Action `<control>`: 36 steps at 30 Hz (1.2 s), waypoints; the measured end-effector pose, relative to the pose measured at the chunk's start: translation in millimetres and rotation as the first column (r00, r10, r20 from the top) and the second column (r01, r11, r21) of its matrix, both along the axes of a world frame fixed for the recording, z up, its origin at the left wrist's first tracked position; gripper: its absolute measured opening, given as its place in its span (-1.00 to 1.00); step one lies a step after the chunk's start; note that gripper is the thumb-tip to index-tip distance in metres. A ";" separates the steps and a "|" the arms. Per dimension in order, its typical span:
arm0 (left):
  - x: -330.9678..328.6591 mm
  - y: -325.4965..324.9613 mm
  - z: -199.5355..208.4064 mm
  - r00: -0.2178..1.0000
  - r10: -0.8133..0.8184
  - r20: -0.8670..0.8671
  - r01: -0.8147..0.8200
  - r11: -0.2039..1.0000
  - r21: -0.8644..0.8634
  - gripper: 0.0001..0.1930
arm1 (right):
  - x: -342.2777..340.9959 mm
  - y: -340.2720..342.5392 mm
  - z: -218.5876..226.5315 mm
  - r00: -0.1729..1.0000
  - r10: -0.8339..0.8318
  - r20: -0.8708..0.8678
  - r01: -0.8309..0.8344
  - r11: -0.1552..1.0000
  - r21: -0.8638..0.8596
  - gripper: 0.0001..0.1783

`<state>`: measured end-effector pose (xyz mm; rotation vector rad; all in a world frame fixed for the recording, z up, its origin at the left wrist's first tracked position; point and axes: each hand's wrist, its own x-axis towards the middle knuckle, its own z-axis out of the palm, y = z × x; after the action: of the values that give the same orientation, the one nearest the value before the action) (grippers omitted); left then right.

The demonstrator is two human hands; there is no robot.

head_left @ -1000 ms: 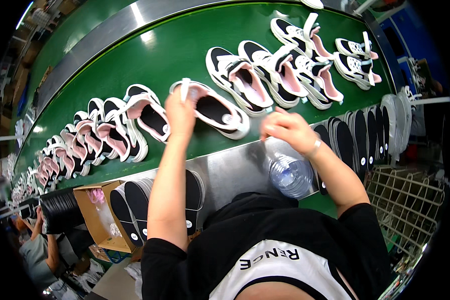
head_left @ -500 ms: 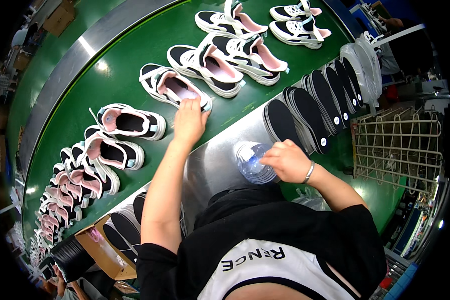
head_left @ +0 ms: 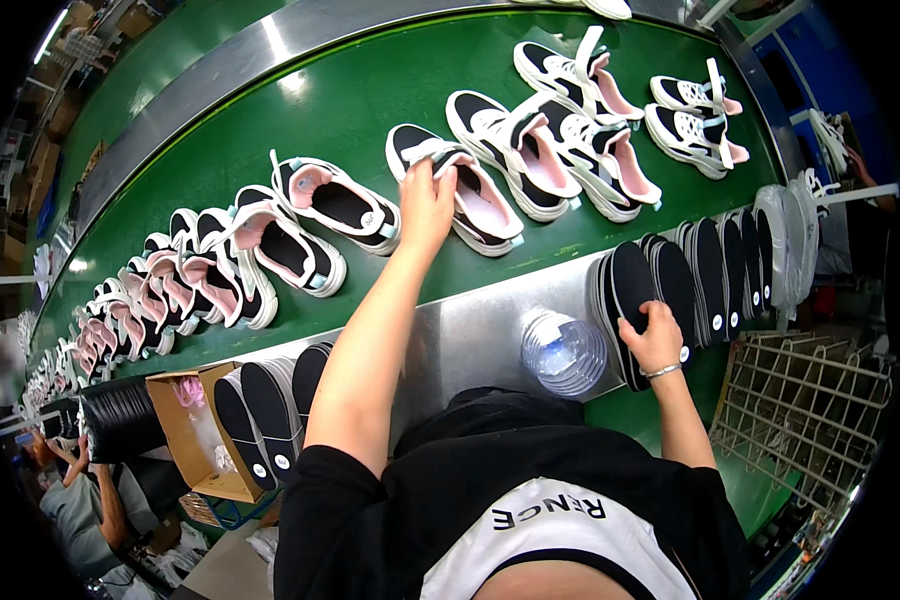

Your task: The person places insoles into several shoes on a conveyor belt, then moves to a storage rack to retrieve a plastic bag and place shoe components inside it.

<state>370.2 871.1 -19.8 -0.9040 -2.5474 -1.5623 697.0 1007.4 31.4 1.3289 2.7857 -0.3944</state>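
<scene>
My left hand [head_left: 428, 212] is closed on the tongue area of a black, white and pink sneaker [head_left: 487, 208]. A pale insole lining shows inside that shoe. Over to the right, my right hand [head_left: 656, 340] has its thumb and curled fingers at the lower part of a stack of black insoles [head_left: 630, 280], gripping the top insole near its edge. Between my hands, on the metal ledge, stands a round clear plastic tub [head_left: 562, 352] with something bluish inside; neither hand touches it.
Sneakers [head_left: 300, 240] line the green conveyor [head_left: 360, 100] on both sides of my left hand. More insole stacks [head_left: 715, 275] lie at the right, above a wire rack [head_left: 805, 415]. An open cardboard box [head_left: 205, 440] stands at lower left; a co-worker's arm [head_left: 110, 505] shows beyond it.
My right hand has left the clear tub and moved right onto the black insoles. My left hand has shifted from the shoe's heel to its tongue. The whole view has turned somewhat.
</scene>
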 end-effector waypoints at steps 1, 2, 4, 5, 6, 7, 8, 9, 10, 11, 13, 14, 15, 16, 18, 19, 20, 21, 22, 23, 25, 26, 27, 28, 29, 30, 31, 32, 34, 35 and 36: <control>-5.7 1.2 1.4 0.996 -0.012 0.092 0.010 1.000 0.022 -0.69 | -2.5 2.3 4.8 0.991 0.032 -0.127 -0.031 0.999 0.008 -0.65; -9.7 6.0 1.8 0.980 0.027 0.195 -0.037 0.998 0.049 -0.69 | -9.4 5.5 14.5 0.953 0.059 -0.298 -0.076 0.996 -0.046 -0.74; -8.1 10.7 15.5 0.909 0.089 0.406 -0.095 0.995 -0.006 -0.68 | -36.2 8.9 38.9 0.862 0.252 -0.441 -0.287 0.958 -0.015 -0.83; -8.3 11.5 14.0 0.908 0.091 0.409 -0.100 0.995 -0.001 -0.68 | -55.0 6.6 52.2 0.817 0.327 -0.475 -0.373 0.928 -0.002 -0.86; -8.7 11.2 9.6 0.882 0.084 0.464 -0.080 0.996 -0.028 -0.67 | -75.2 3.5 62.8 0.811 0.424 -0.403 -0.449 0.893 0.036 -0.88; -8.9 9.6 6.4 0.853 0.081 0.516 -0.059 0.997 -0.059 -0.67 | -96.3 0.1 68.3 0.792 0.515 -0.330 -0.525 0.849 0.065 -0.90; -6.5 11.3 9.5 0.845 0.066 0.531 -0.049 0.998 -0.046 -0.66 | -115.7 -1.0 70.3 0.744 0.632 -0.215 -0.622 0.773 0.121 -0.92; -4.5 12.0 9.7 0.844 0.069 0.531 -0.050 0.998 -0.050 -0.66 | -135.0 -2.0 70.8 0.675 0.732 -0.094 -0.715 0.680 0.161 -0.93; -3.1 13.7 9.9 0.867 0.075 0.493 -0.043 0.996 -0.075 -0.65 | -154.8 -4.6 68.2 0.619 0.782 0.067 -0.784 0.612 0.104 -0.90; -1.3 15.0 10.6 0.888 0.081 0.454 -0.040 0.994 -0.099 -0.65 | -172.9 -8.5 63.9 0.536 0.815 0.223 -0.839 0.543 0.033 -0.87; 2.7 18.4 14.6 0.908 0.098 0.407 -0.064 0.993 -0.097 -0.63 | -199.8 -16.4 41.2 0.479 0.809 0.340 -0.866 0.498 0.035 -0.83; 3.6 17.5 15.9 0.910 0.107 0.401 -0.069 0.992 -0.107 -0.63 | -210.0 -20.7 25.1 0.488 0.801 0.347 -0.860 0.509 0.036 -0.81; 2.6 13.7 16.7 0.911 0.130 0.391 -0.090 0.989 -0.119 -0.62 | -221.0 -27.9 12.3 0.486 0.800 0.350 -0.861 0.507 0.038 -0.80; 1.7 12.6 4.1 0.909 0.124 0.398 -0.109 0.992 -0.061 -0.63 | -229.6 -35.3 3.8 0.445 0.815 0.371 -0.879 0.477 0.007 -0.79; 3.4 11.8 10.9 0.931 0.139 0.339 -0.125 0.990 -0.063 -0.71 | -243.2 -40.4 -10.5 0.545 0.781 0.306 -0.815 0.579 -0.028 -0.80; 2.4 10.5 12.6 0.892 -0.016 0.452 0.029 0.999 -0.023 -0.75 | -246.7 -39.8 -7.7 0.600 0.752 0.273 -0.765 0.639 -0.083 -0.80; 3.3 11.6 -1.9 0.931 -0.047 0.363 0.021 0.997 0.076 -0.77 | -243.5 -40.3 -9.0 0.625 0.758 0.185 -0.761 0.645 -0.073 -0.84; 6.0 13.8 -10.6 0.983 -0.014 0.183 0.007 0.999 0.037 -0.85 | -235.7 -35.9 -10.5 0.649 0.755 0.098 -0.753 0.655 -0.064 -0.87; 14.6 20.3 -0.5 0.954 0.079 0.289 -0.073 0.997 -0.030 -0.82 | -221.9 -23.0 -15.2 0.641 0.767 0.010 -0.767 0.641 0.027 -0.81; 15.0 21.1 -7.9 0.957 0.105 0.269 -0.084 0.992 -0.090 -0.72 | -210.4 -21.5 -17.7 0.611 0.787 -0.083 -0.779 0.616 0.117 -0.74; 16.0 15.3 -2.8 0.948 0.098 0.302 -0.056 0.988 -0.144 -0.64 | -194.2 -27.3 17.6 0.608 0.793 0.031 -0.793 0.607 0.052 -0.64; 16.1 13.8 -4.3 0.943 0.119 0.311 -0.079 0.987 -0.137 -0.64 | -188.2 -30.5 28.9 0.633 0.740 0.227 -0.771 0.631 0.091 -0.52; 18.1 14.1 -6.5 0.935 0.126 0.332 -0.090 0.988 -0.123 -0.63 | -190.2 -32.0 44.1 0.610 0.668 0.427 -0.705 0.703 -0.092 -0.52; 16.5 9.6 -9.4 0.923 0.111 0.368 -0.078 0.991 -0.105 -0.61 | -189.9 -29.9 43.7 0.613 0.687 0.389 -0.718 0.690 -0.087 -0.54; 17.0 6.6 -11.1 0.931 0.121 0.345 -0.078 0.988 -0.137 -0.61 | -188.2 -25.3 44.8 0.623 0.693 0.362 -0.722 0.688 -0.076 -0.55; 18.7 7.6 -9.4 0.929 0.081 0.361 -0.042 0.992 -0.116 -0.61 | -192.5 -23.3 47.5 0.634 0.709 0.309 -0.725 0.684 -0.082 -0.67; 20.3 7.7 -7.3 0.926 0.033 0.377 -0.024 0.999 -0.030 -0.62 | -195.1 -19.9 41.4 0.596 0.759 0.261 -0.781 0.624 -0.031 -0.75; 20.2 6.1 -4.3 0.922 -0.003 0.388 -0.019 0.998 0.052 -0.62 | -199.6 -23.3 36.6 0.598 0.758 0.260 -0.783 0.622 -0.013 -0.84; 18.2 9.5 -11.8 0.918 -0.063 0.392 -0.001 0.987 0.161 -0.64 | -209.3 -30.0 27.1 0.564 0.782 0.266 -0.813 0.582 0.014 -0.89; 15.2 10.5 -24.7 0.921 -0.112 0.372 0.031 0.976 0.216 -0.64 | -215.4 -31.7 16.8 0.558 0.788 0.262 -0.815 0.579 -0.006 -0.89; 16.2 12.6 -25.0 0.908 -0.153 0.389 0.037 0.956 0.290 -0.64 | -222.9 -31.9 4.2 0.546 0.797 0.260 -0.818 0.573 -0.039 -0.88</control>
<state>386.4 883.7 -44.7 -0.7440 -2.4522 -2.2839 474.1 975.5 35.6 -0.0574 2.8086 -0.0341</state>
